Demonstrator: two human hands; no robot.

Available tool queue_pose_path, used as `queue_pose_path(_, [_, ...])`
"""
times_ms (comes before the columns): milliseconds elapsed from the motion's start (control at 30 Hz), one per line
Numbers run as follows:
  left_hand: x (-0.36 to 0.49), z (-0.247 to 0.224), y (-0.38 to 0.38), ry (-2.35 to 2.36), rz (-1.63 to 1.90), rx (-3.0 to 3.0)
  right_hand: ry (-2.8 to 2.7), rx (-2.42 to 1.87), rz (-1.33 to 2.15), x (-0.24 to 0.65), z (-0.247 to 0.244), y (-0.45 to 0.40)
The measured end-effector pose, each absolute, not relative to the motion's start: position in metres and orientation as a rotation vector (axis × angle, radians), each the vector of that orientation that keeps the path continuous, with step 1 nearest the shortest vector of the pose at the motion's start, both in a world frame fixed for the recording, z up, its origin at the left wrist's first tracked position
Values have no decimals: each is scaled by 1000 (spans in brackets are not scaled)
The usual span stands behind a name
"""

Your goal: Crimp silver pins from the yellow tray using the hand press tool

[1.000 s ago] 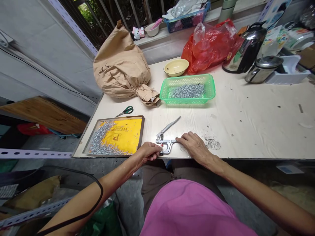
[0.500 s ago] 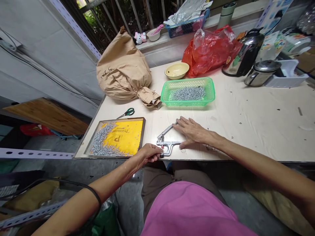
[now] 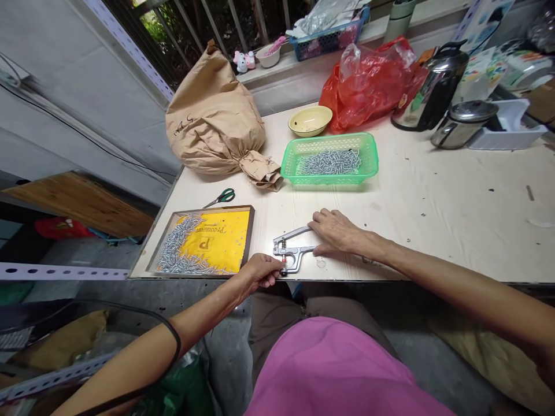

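Note:
Metal hand pliers (image 3: 295, 251) with a spring and two handles lie at the table's front edge. Around the ends of both handles, on their right, my right hand (image 3: 336, 231) is closed. My left hand (image 3: 263, 270) is pinched at the jaw end of the pliers; what its fingertips hold is too small to make out. To the left, a shallow tray (image 3: 250, 231) with a yellow sheet holds many small metal pieces (image 3: 173, 245). Farther back, a green basket (image 3: 329, 180) contains more small metal pieces (image 3: 332, 162).
Green-handled scissors (image 3: 225, 195) lie behind the tray. A brown paper bag (image 3: 217, 121), a yellow bowl (image 3: 310, 121) and a red plastic bag (image 3: 368, 86) stand at the back. On the right are a kettle (image 3: 431, 89), a metal pot (image 3: 463, 124) and a white holder (image 3: 505, 130).
My right hand's fingers have curled and drawn the upper handle down toward the lower one, narrowing the gap. My left hand stays at the jaws. The view has shifted slightly.

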State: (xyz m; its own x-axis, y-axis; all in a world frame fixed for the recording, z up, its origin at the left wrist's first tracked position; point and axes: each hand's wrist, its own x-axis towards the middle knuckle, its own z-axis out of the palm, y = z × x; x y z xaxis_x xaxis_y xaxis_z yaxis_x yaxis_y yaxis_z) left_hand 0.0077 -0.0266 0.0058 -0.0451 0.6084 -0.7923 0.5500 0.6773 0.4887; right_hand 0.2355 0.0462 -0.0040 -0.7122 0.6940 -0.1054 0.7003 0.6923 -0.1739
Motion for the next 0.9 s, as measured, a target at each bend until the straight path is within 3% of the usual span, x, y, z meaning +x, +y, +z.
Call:
queue_pose_path(133, [17, 15, -37, 1904, 81, 1741, 2879, 1173, -298, 237, -2, 39])
queue_pose_path(300, [42, 4, -24, 1591, 163, 2474, 2880, 1197, -283, 237, 1, 34])
queue_pose_path(533, [56, -4, 6, 1364, -9, 2570, 2781, 1204, -360, 236, 12, 29])
queue_pose_path(900, [69, -2, 4, 1505, -115, 2526, 2734, 1194, -435, 233, 5, 35])
